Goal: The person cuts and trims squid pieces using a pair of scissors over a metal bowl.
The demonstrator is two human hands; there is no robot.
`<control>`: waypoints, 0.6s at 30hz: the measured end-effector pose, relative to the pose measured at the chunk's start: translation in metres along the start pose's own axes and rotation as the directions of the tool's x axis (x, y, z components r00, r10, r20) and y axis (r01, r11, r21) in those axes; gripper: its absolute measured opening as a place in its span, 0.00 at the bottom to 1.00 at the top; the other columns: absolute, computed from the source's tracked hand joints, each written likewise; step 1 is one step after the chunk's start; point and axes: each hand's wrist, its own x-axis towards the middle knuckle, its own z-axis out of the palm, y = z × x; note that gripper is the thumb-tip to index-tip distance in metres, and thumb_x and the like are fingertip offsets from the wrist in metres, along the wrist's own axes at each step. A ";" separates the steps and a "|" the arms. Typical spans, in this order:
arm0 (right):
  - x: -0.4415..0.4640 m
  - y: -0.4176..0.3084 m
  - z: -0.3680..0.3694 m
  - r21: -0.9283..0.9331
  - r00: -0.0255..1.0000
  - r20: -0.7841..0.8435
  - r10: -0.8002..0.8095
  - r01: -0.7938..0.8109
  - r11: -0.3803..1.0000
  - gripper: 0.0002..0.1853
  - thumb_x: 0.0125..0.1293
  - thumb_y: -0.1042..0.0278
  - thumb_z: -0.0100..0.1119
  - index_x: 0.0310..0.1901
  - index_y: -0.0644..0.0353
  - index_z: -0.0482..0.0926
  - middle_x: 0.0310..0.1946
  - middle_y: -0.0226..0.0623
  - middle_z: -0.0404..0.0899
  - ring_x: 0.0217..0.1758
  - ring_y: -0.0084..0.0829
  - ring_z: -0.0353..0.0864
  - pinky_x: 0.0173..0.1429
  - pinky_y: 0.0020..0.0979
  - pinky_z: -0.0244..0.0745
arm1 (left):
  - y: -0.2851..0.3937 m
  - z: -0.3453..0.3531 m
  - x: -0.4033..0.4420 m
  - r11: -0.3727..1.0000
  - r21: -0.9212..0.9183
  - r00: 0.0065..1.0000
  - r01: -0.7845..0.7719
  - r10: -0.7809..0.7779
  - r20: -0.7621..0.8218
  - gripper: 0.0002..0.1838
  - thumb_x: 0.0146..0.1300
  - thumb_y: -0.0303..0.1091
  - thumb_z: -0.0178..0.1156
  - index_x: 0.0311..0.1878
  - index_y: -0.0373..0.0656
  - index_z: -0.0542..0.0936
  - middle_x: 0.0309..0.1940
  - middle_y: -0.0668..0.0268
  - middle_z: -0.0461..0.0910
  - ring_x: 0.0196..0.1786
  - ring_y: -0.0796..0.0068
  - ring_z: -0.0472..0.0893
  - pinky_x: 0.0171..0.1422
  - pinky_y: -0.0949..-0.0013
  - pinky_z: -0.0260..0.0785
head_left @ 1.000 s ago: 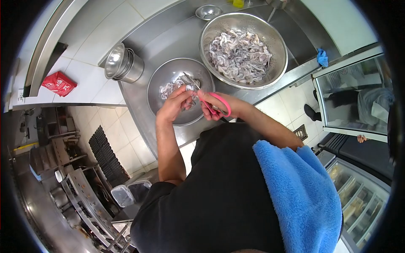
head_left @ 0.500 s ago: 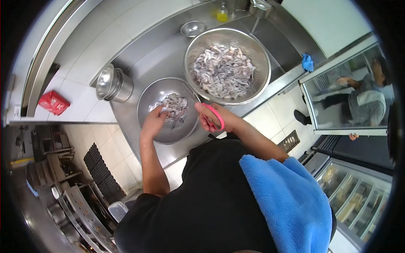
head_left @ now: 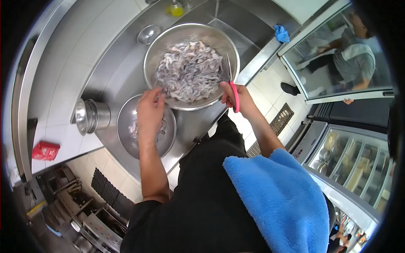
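Observation:
A large steel colander (head_left: 147, 69) holds a heap of raw grey-white squid pieces (head_left: 190, 71). Beside it, nearer my body, stands a smaller steel bowl (head_left: 126, 145) with a few squid pieces, partly hidden by my left arm. My left hand (head_left: 149, 107) is over the smaller bowl's far edge, its fingertips close to the colander's rim. Its thumb and forefinger look apart, with nothing visible between them. At the colander's right side, my right hand (head_left: 234, 95) grips scissors (head_left: 236, 99) with pink handles, blades pointing away from me over the rim.
Stacked steel containers (head_left: 95, 116) stand at the left of the steel counter (head_left: 122, 80). A small steel bowl (head_left: 148, 34) and a yellow-liquid bottle (head_left: 176, 8) are behind. A blue cloth (head_left: 281, 33) lies on the right edge. Another person (head_left: 350, 59) appears in the glass door.
My left hand has left the squid in the smaller bowl and moved toward the colander. My right hand has shifted right with the scissors, to the colander's side. The view has turned.

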 end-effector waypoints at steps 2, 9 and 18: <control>0.000 -0.002 -0.006 0.016 1.000 0.003 0.030 -0.030 0.999 0.33 0.75 0.35 0.61 0.24 0.62 0.81 0.20 0.33 0.81 0.20 0.23 0.78 0.25 0.26 0.72 | 0.016 0.036 0.032 0.989 -0.074 0.989 -0.127 0.132 0.071 0.14 0.70 0.34 0.66 0.56 0.43 0.87 0.46 0.55 0.87 0.41 0.57 0.87 0.50 0.61 0.78; 0.019 0.019 -0.011 0.020 0.993 0.083 -0.084 0.082 0.996 0.35 0.74 0.31 0.59 0.23 0.59 0.84 0.18 0.32 0.81 0.21 0.24 0.80 0.28 0.29 0.75 | 0.039 0.203 0.122 0.919 0.092 0.898 -0.383 0.347 0.272 0.13 0.72 0.37 0.58 0.52 0.46 0.87 0.46 0.48 0.87 0.51 0.43 0.86 0.57 0.47 0.77; -0.006 -0.001 -0.010 0.028 0.979 0.197 -0.050 0.045 0.999 0.38 0.75 0.29 0.55 0.23 0.59 0.82 0.20 0.33 0.80 0.23 0.24 0.81 0.29 0.28 0.76 | 0.070 0.229 0.133 0.848 0.393 0.911 -0.355 0.220 0.348 0.15 0.71 0.36 0.57 0.58 0.48 0.82 0.55 0.48 0.83 0.53 0.41 0.87 0.57 0.44 0.80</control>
